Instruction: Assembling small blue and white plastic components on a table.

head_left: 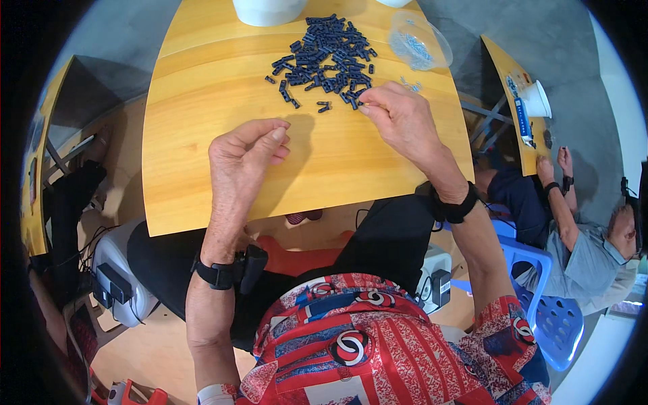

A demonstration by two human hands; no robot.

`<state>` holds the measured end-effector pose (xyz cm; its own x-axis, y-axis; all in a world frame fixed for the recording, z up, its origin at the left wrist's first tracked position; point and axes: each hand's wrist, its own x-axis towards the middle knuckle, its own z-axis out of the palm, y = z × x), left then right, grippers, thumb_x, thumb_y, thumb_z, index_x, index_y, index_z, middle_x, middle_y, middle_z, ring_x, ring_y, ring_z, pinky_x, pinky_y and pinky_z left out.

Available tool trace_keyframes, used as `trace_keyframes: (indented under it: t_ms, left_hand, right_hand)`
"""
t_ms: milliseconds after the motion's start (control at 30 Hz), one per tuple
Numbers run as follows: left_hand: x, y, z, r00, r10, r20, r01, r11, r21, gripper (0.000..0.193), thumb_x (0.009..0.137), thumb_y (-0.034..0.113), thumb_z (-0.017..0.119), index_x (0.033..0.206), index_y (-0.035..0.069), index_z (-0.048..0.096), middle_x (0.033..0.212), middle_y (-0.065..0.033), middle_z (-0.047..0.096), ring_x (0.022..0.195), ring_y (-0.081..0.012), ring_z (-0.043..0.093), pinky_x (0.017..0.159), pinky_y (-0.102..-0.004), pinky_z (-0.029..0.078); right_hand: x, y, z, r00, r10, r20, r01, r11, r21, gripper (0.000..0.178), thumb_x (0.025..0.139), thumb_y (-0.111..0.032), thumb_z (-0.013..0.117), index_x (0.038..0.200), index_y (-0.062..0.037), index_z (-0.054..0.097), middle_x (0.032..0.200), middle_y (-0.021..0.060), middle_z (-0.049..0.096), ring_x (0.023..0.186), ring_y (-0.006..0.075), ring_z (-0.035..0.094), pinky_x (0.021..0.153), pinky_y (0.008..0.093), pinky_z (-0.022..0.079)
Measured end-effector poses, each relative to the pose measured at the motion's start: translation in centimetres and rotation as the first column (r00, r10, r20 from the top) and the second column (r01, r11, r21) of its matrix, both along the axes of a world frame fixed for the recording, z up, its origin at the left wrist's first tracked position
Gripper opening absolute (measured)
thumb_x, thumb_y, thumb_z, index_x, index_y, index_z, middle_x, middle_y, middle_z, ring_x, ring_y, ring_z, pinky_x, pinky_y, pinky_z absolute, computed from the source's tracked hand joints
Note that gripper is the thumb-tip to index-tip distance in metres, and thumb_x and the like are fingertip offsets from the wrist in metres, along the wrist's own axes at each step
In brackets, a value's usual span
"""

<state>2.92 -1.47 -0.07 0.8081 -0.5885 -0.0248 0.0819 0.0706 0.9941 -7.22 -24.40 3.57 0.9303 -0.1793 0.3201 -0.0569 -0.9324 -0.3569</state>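
A loose pile of small black plastic pieces (327, 57) lies on the yellow wooden table, each piece short and knobbly. My right hand (403, 121) is at the pile's near right edge, thumb and forefinger pinched on one of these pieces. Closer to me and to the left, my left hand (243, 158) hovers over bare wood with its thumb against the curled fingers. Whatever it may hold is hidden. Between the hands, a few black pieces (325, 106) lie apart from the pile.
A clear round tub (432, 50) with small shiny metal parts stands at the far right, and a few such parts (410, 84) lie loose nearby. A white container (270, 10) is at the table's far edge. Another person (580, 250) sits at a table on the right.
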Motion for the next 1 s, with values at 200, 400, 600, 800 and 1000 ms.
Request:
trace_keyframes:
  t_ms: [200,400,600,800,1000]
  left_hand:
    - [-0.8,-0.4,0.2,0.997,-0.024,-0.067,0.023,1.0,-0.012,0.013,0.085,0.005,0.062,0.094,-0.003,0.067,0.077,-0.0075,0.066,0.065,-0.0113,0.061,0.061,-0.0227,0.051]
    - [-1.6,-0.7,0.2,0.997,-0.071,-0.043,0.071,0.997,0.006,0.014,0.086,0.005,0.061,0.095,-0.003,0.067,0.076,-0.0068,0.065,0.065,-0.0102,0.061,0.059,-0.0216,0.05]
    - [-2.4,-1.3,0.2,0.985,-0.101,-0.143,0.094,0.994,-0.054,0.015,0.084,0.005,0.063,0.095,-0.004,0.066,0.076,-0.0045,0.064,0.066,-0.0078,0.059,0.06,-0.0205,0.05]
    - [-3.1,-2.0,0.2,0.973,-0.101,-0.209,0.058,0.977,-0.204,0.017,0.079,0.003,0.068,0.095,-0.004,0.066,0.077,-0.0027,0.064,0.069,-0.0056,0.058,0.062,-0.0195,0.05]
    - [-3.5,-1.6,0.3,0.984,-0.029,-0.177,-0.005,0.982,-0.191,0.016,0.078,0.002,0.069,0.093,-0.001,0.068,0.076,-0.0017,0.065,0.069,-0.0046,0.057,0.064,-0.0191,0.049]
  right_hand:
    - [0.8,0.1,-0.7,0.997,0.003,-0.076,-0.009,0.996,-0.086,0.012,0.078,-0.015,0.062,0.082,-0.0041,0.062,0.078,0.0117,0.059,0.072,0.0315,0.059,0.063,0.0402,0.046]
    - [0.6,0.7,-0.6,0.994,0.002,-0.111,-0.024,0.981,-0.192,0.011,0.078,-0.013,0.063,0.083,-0.0034,0.059,0.078,0.0119,0.059,0.069,0.0316,0.058,0.06,0.0391,0.045]
    - [-0.2,3.1,0.2,0.993,0.11,0.035,-0.108,0.994,-0.035,0.008,0.077,-0.007,0.062,0.083,-0.003,0.057,0.077,0.0118,0.057,0.069,0.0309,0.059,0.059,0.0374,0.047]
    - [-1.1,7.0,0.1,0.986,0.125,0.114,-0.147,0.966,0.213,0.009,0.075,-0.003,0.062,0.083,-0.0026,0.057,0.076,0.0103,0.057,0.069,0.0275,0.06,0.06,0.035,0.049]
    - [-0.8,7.9,-0.4,0.971,0.105,0.217,-0.157,0.958,0.238,0.012,0.074,0.0,0.063,0.084,-0.0026,0.058,0.076,0.0097,0.059,0.069,0.0247,0.061,0.059,0.0319,0.049]
